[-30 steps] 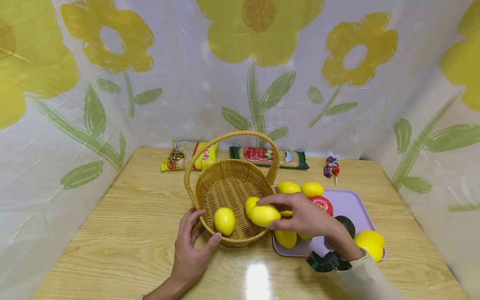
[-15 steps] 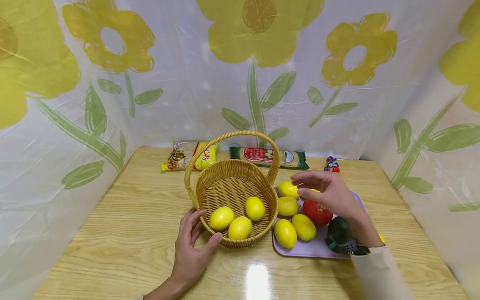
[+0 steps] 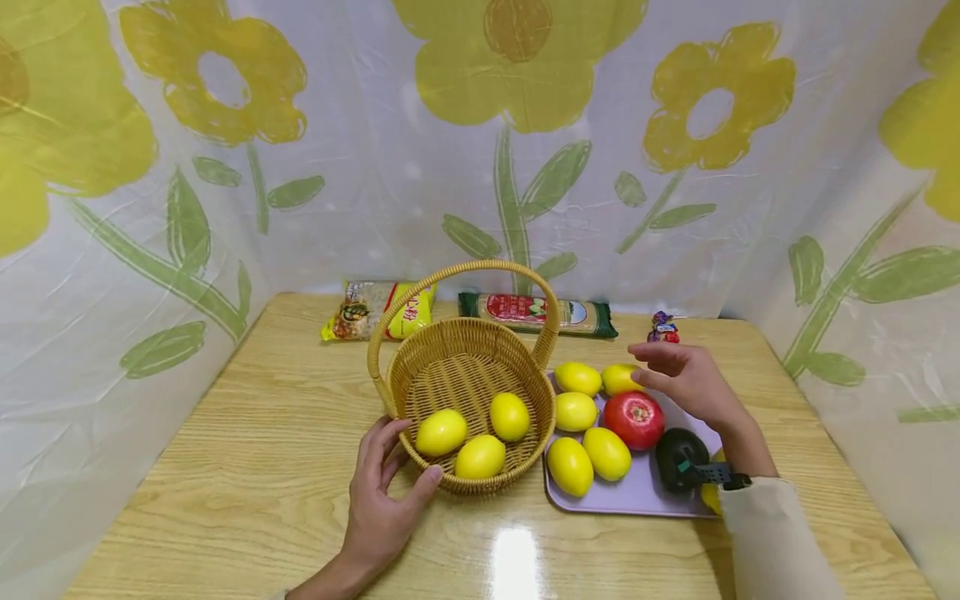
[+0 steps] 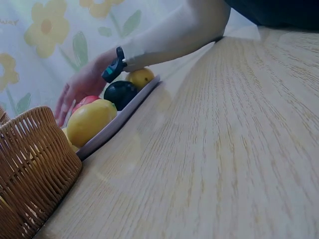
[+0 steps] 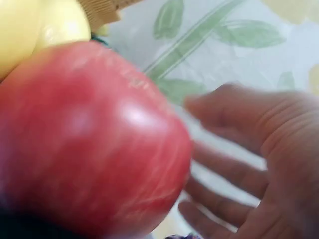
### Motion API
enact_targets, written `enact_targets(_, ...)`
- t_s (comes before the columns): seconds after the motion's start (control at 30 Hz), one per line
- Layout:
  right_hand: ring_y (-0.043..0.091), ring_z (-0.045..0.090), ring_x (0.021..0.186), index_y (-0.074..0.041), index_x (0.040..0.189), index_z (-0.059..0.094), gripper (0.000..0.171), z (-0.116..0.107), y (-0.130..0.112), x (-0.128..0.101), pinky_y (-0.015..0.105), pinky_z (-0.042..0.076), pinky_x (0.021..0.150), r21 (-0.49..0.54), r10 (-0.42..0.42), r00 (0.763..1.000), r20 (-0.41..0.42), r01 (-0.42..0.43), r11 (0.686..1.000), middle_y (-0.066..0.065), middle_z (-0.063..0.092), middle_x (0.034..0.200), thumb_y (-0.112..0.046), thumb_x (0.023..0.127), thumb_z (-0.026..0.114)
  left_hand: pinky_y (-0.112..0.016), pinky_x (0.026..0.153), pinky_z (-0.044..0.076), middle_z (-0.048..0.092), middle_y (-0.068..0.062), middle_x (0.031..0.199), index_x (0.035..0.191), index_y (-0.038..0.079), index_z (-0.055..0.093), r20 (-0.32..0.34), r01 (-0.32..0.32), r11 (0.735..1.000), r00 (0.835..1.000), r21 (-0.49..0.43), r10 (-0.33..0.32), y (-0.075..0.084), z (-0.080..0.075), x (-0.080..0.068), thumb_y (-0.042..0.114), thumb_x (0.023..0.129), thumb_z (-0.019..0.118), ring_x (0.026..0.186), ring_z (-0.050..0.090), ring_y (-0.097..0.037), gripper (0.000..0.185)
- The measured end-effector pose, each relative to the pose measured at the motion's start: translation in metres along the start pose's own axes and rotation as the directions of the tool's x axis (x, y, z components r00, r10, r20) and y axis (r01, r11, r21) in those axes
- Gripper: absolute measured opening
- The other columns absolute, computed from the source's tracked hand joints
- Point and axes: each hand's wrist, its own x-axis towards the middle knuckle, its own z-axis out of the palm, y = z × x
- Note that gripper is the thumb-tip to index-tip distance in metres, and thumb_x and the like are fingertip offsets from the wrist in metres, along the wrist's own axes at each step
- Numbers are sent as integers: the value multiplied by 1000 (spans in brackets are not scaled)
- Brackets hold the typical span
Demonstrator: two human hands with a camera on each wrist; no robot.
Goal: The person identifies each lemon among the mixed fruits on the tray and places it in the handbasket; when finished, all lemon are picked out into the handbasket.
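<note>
My left hand (image 3: 386, 492) holds the near left side of a wicker basket (image 3: 480, 333), its fingertips and thumb at the rim. Three lemons (image 3: 441, 432) lie inside the basket. Above the far side of a lilac tray (image 3: 600, 502), my right hand (image 3: 686, 379) hovers with thumb and fingers apart, close to a lemon (image 3: 618, 379) that it partly hides. Several other lemons (image 3: 607, 454), a red pomegranate (image 3: 634, 421) and a dark green avocado (image 3: 678, 458) share the tray. In the right wrist view, the pomegranate (image 5: 94, 139) fills the left side beside the hand.
Behind the basket lie a yellow food packet (image 3: 378, 311) and a long green-ended noodle packet (image 3: 536, 315). Wrapped lollipops (image 3: 663, 327) are at the back right. The basket's tall handle (image 3: 465, 268) arches over its opening. A flowered curtain (image 3: 360, 208) surrounds the wooden table (image 3: 285, 433).
My right hand let go of a lemon in the basket, then drew back to the right over the tray. The lemons in the basket shifted slightly; my left hand stayed put.
</note>
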Motion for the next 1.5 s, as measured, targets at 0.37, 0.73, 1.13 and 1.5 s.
enact_targets(0.37,46,69,129,-5,143,71,41,6,7,3,53,65,104,-69,75,995,68,-70,995,21,70,144,-17,105,76,-16,120,47,31,-21,171,154,7,54,-1,-16,1000,1000,-4,16,-1,0,2,-1,95,80,156,38,-42,65)
enact_targets(0.73,57,57,140,-7,159,56,53,5,7,2,65,58,111,-64,197,966,167,-188,980,27,56,159,-20,109,68,-17,121,47,31,-25,170,154,3,53,4,-36,999,999,0,36,-3,0,1,-2,94,80,155,38,-45,66)
enact_targets(1.13,49,53,142,-3,153,60,53,6,10,2,67,52,118,-82,177,975,131,-167,983,26,59,154,-24,106,74,-18,122,46,33,-21,168,153,-4,50,2,-14,1000,1000,-1,14,-2,-1,0,-2,94,81,154,40,-35,67)
enact_targets(1.5,49,61,135,-8,153,63,52,-11,4,-3,29,61,104,-8,162,986,-33,-163,987,22,64,151,-28,106,75,-18,121,47,33,-21,169,153,-3,51,-3,-13,1000,1000,2,13,-2,0,1,-2,94,81,155,41,-31,66)
